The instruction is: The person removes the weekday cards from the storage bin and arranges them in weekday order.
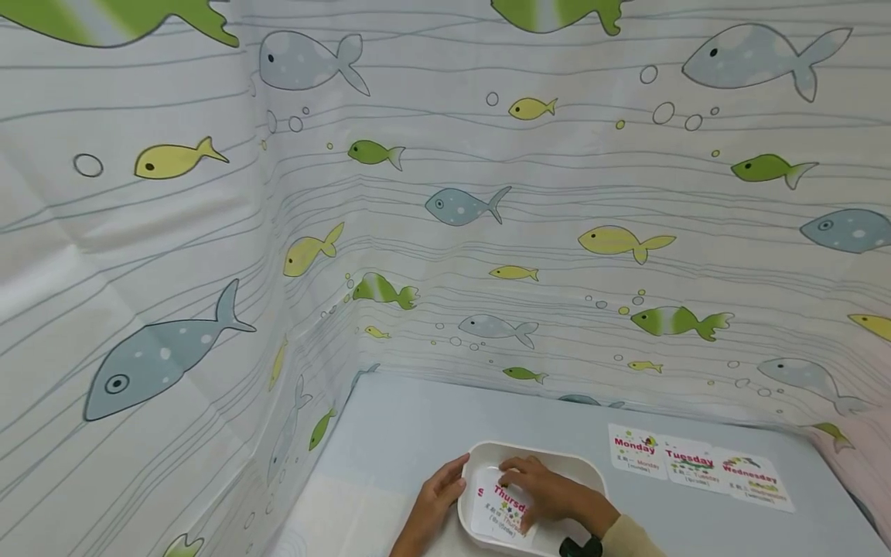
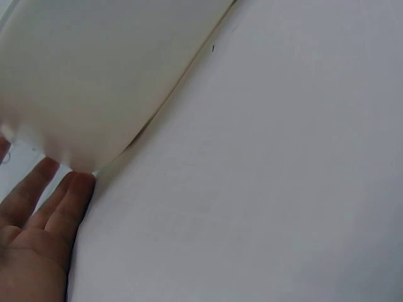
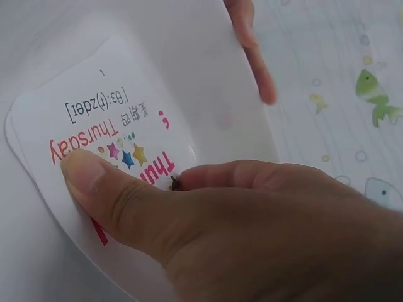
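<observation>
A white plastic tray with raised walls stands near the table's front edge. Inside it lie several white word cards, and the top one is a Thursday card with red print and small stars. My right hand reaches into the tray and grips this card, its thumb on the printed face and its fingers by the far edge. At the tray's left wall, my left hand rests from outside. In the left wrist view its fingers are fairly straight against the wall. Cards beneath the top one are mostly hidden.
A Monday card, a Tuesday card and a Wednesday card lie in a row on the table, right of the tray. Fish-patterned sheeting rises behind and on the left.
</observation>
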A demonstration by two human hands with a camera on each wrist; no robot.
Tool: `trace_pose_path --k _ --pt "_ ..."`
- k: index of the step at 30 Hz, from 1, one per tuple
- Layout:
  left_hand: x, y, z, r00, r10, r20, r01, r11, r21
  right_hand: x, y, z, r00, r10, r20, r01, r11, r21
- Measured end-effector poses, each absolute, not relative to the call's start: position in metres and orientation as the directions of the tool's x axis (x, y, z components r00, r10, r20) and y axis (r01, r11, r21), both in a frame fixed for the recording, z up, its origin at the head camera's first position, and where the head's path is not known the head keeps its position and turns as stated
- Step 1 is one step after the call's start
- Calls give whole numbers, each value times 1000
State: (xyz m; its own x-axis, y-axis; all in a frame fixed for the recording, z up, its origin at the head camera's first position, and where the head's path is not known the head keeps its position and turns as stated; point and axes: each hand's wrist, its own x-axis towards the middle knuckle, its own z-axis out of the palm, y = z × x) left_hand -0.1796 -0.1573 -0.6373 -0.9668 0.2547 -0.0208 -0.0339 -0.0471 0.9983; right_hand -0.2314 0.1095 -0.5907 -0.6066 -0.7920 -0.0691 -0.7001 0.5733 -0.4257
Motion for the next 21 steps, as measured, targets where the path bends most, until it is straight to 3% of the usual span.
trace_pose_path --k 21 --pt "-179 -158 -640 -969 246 -18 -24 -22 999 -227 105 -572 -591 -806 -30 -751 563 -346"
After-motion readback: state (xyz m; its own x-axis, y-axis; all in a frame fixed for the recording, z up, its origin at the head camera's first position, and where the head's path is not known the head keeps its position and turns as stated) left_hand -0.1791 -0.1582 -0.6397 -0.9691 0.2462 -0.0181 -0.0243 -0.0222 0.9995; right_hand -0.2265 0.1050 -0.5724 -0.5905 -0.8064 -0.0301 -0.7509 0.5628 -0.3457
